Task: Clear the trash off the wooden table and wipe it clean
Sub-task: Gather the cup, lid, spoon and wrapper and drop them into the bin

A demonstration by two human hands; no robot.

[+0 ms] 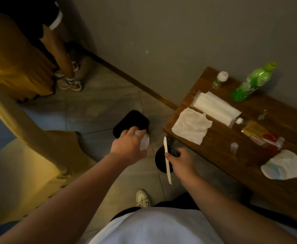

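Note:
My left hand (128, 147) is closed around a small white plastic cup (144, 142), held over the floor just in front of a black bin (131, 123). My right hand (179, 160) grips a round black container lid (161, 160) together with a long white paper-wrapped stick (167, 159). Both hands are left of the wooden table (246, 152). On the table lie a white cloth (191, 127), a white tissue pack (216, 107), a green bottle (251, 82), a small clear bottle (220, 79), red and yellow wrappers (264, 136), a small clear cup (234, 147) and a crumpled white wrapper (282, 165).
Another person's legs and sneakers (68, 80) stand at the upper left beside a yellow fabric-covered piece of furniture (17, 71). A grey wall runs behind the table. My own white shoe (142, 198) is on the tiled floor below my hands.

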